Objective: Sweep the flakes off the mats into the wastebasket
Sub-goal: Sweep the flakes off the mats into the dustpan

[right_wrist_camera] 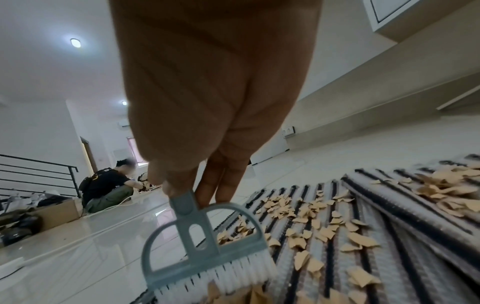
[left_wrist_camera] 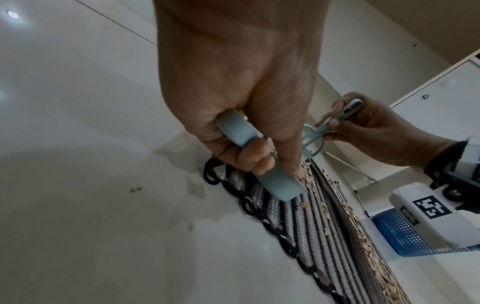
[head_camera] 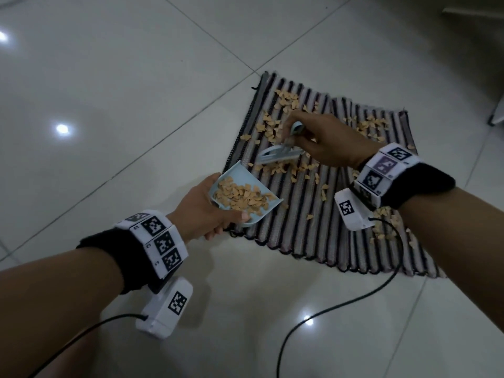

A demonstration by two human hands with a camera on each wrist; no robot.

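Two striped mats (head_camera: pixel 308 214) lie overlapped on the tiled floor, strewn with tan flakes (head_camera: pixel 283 105). My left hand (head_camera: pixel 215 214) grips the handle of a light-blue dustpan (head_camera: pixel 245 192) that carries a heap of flakes at the mat's left edge. In the left wrist view the fingers curl round the dustpan handle (left_wrist_camera: pixel 249 156). My right hand (head_camera: pixel 324 143) pinches the handle of a small blue brush (head_camera: pixel 281 154), whose white bristles (right_wrist_camera: pixel 228 275) sit on the mat among flakes (right_wrist_camera: pixel 306 232). A blue mesh wastebasket (left_wrist_camera: pixel 405 232) shows beyond the mats in the left wrist view.
Glossy white floor tiles (head_camera: pixel 109 105) surround the mats. Black cables (head_camera: pixel 327 312) trail from both wrist cameras across the floor. A person (right_wrist_camera: pixel 106 189) crouches far off beside boxes and a stair railing (right_wrist_camera: pixel 36 170). White furniture (left_wrist_camera: pixel 441 86) stands past the mats.
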